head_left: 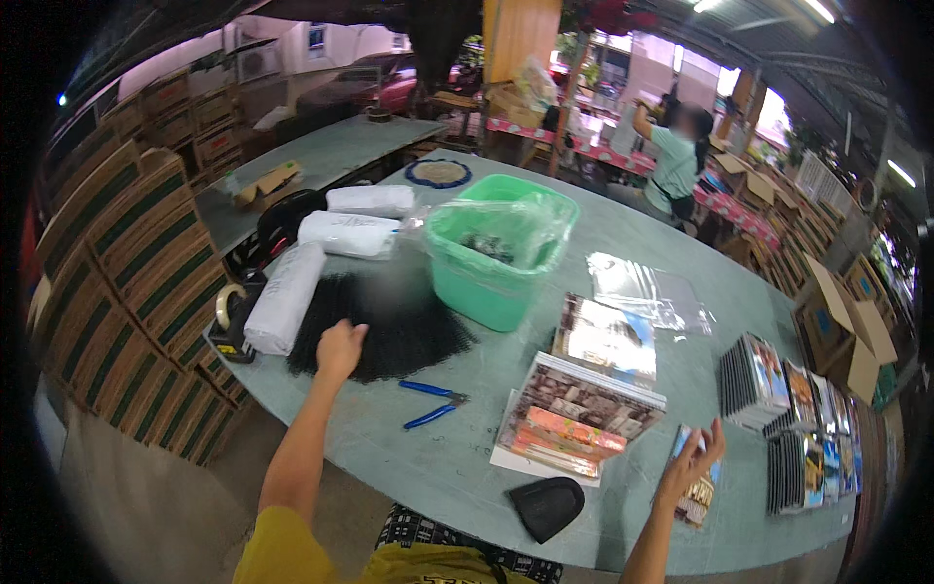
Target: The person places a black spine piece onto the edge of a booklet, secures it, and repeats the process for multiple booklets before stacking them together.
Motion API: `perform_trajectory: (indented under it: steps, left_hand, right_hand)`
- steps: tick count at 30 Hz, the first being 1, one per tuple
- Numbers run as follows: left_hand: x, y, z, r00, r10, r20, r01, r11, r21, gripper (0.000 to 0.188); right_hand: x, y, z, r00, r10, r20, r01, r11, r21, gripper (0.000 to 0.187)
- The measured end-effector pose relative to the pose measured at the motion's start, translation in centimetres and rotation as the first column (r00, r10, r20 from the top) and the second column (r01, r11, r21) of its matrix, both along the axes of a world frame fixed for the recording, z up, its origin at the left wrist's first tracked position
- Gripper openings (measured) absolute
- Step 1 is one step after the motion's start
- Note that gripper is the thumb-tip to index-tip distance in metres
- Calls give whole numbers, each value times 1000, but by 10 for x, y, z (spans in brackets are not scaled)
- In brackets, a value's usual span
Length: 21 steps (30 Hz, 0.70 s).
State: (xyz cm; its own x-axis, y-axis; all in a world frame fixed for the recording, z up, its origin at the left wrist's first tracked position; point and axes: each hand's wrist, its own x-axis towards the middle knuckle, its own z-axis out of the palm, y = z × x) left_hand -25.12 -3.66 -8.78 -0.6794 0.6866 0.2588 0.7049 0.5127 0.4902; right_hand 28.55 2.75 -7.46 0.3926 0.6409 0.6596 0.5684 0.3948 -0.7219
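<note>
My left hand (341, 350) is at the near edge of a spread pile of thin black strands (389, 316), fingers curled closed; what they hold, if anything, is hidden. On the right, my right hand (693, 465) hovers over or touches a small colourful booklet (696, 508), its fingers apart. Blue-handled pliers (433, 401) lie between the hands. Beyond them stands a stack of booklets (584, 409) with glossy picture covers, next to another glossy stack (608, 336). Near the front edge rests a rounded black flat object (547, 508).
A green bin (486, 292) lined with clear plastic stands mid-table. White wrapped rolls (287, 297) and a tape dispenser (233, 316) sit at left. Booklet stacks (754, 384) fill the right side; clear plastic sheets (647, 292) lie behind. Another person (676, 161) is at a far table.
</note>
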Motion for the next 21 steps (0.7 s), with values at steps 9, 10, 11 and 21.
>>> perform_trajectory:
  steps: [9, 10, 11, 21]
  left_hand:
    - [-11, 3, -41, 985, 66, 160, -41, 988, -152, 42]
    - [-10, 2, -35, 982, 62, 177, -34, 987, -156, 40]
    - [-10, 3, -33, 979, 58, 195, -27, 987, -161, 37]
    - [-29, -14, -19, 943, 139, -301, -89, 981, 174, 27]
  right_hand:
    - [-77, 26, 9, 701, 476, -531, -565, 825, -6, 40]
    - [-75, 25, 14, 799, 413, -438, -475, 879, -37, 39]
    - [-71, 23, 20, 879, 337, -337, -376, 925, -57, 38]
    - [-163, 15, 72, 580, 529, 619, -465, 839, -281, 28]
